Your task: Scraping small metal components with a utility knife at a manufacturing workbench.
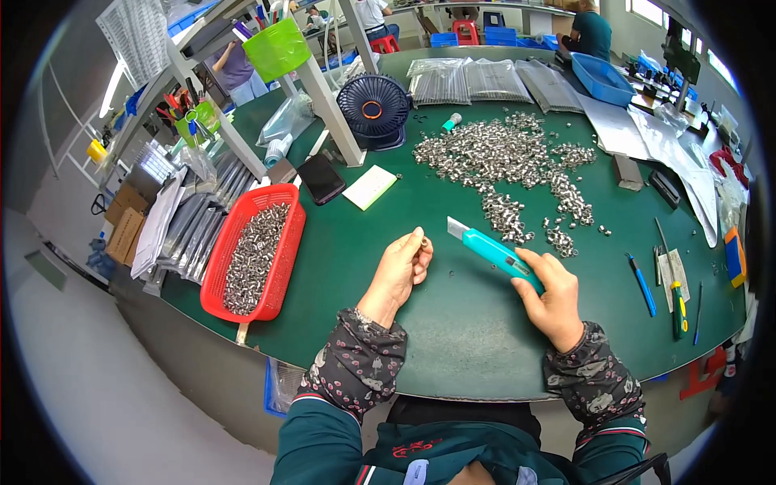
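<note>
Teal plastic knife [495, 252] in right hand [553, 297]; left hand [398, 271] pinches steel ring [422, 241].

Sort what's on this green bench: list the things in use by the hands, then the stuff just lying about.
In use:
- small metal ring, pinched in the left hand
- teal utility knife, held in the right hand
- loose heap of metal rings
- red basket holding more rings

Lying about:
- dark desk fan
- black phone
- white pad
- blue pen
- blue tray

The right-hand fingers [540, 267] are hiding the teal plastic utility knife's [489, 248] rear end; the small silver metal ring [419, 239] between the left-hand fingers [416, 252] is showing too small to detail.
</note>
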`<state>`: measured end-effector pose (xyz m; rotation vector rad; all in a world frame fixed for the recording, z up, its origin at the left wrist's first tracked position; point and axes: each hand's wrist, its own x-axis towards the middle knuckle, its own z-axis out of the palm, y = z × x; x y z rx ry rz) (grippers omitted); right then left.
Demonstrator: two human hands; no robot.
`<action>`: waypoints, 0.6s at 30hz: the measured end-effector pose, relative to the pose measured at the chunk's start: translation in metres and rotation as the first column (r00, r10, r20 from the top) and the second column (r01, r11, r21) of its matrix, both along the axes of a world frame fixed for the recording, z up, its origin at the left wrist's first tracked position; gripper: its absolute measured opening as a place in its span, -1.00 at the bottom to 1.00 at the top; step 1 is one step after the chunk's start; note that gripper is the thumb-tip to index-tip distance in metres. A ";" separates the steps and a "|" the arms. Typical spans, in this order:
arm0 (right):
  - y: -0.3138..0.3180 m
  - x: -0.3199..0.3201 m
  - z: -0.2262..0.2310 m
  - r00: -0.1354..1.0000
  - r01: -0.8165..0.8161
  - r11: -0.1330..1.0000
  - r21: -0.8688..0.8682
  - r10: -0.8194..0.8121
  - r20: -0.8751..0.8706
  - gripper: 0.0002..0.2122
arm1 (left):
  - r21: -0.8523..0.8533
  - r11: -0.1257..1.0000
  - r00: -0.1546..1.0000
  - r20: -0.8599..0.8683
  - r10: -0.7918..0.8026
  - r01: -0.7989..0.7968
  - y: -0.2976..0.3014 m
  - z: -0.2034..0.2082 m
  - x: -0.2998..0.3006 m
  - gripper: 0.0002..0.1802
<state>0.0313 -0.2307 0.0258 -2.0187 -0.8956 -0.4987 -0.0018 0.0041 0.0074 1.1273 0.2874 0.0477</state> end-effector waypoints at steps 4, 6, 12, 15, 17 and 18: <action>0.000 0.000 0.001 1.000 0.008 1.000 -0.004 -0.008 0.007 -0.69 | 0.029 0.999 0.997 0.060 0.039 -0.040 0.000 0.001 0.000 -0.72; 0.000 0.000 0.001 0.999 0.020 1.000 -0.015 -0.020 -0.025 -0.69 | 0.094 0.994 0.991 0.129 0.048 -0.060 0.000 0.000 0.001 -0.79; 0.000 0.000 -0.001 1.000 -0.015 1.000 -0.019 0.014 -0.018 -0.68 | 0.005 0.999 0.988 0.145 0.053 -0.054 0.002 0.003 0.002 -0.84; 0.000 0.000 0.000 0.999 -0.024 0.999 -0.023 0.023 -0.023 -0.68 | 0.048 0.997 0.988 0.143 0.060 -0.067 0.001 0.003 0.002 -0.84; 0.000 0.000 -0.001 0.998 -0.038 0.999 -0.025 0.037 -0.044 -0.68 | 0.046 0.997 0.989 0.140 0.058 -0.065 0.001 0.002 0.001 -0.85; 0.000 0.000 -0.002 0.997 -0.053 0.998 -0.026 0.051 -0.064 -0.69 | 0.044 0.997 0.989 0.137 0.057 -0.063 0.001 0.001 0.001 -0.85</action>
